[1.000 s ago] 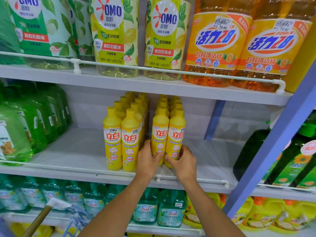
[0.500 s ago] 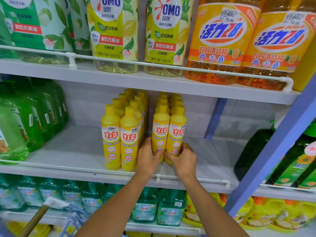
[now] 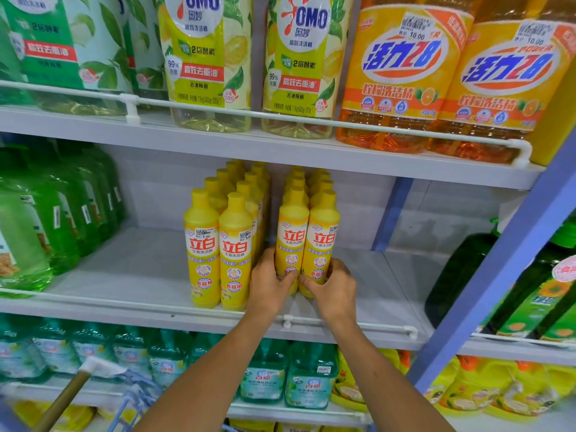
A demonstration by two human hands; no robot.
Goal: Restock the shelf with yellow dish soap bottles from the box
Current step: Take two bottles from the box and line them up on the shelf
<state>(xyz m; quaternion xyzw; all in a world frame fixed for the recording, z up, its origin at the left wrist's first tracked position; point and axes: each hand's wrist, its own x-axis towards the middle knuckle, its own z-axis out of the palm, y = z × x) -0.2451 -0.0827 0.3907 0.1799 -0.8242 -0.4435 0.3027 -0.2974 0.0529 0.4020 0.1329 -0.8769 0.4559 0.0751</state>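
On the middle shelf (image 3: 124,275), left hand (image 3: 269,283) and right hand (image 3: 333,289) grip the bases of the two front bottles (image 3: 307,241) of the right yellow rows, a second double row (image 3: 218,244) just left.

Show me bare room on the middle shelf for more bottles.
Bare shelf lies between the green bottles and the left yellow rows, and from the right yellow rows to the dark green bottle. Crowded: at the right rows' front bottles, gripped by the left hand and right hand.
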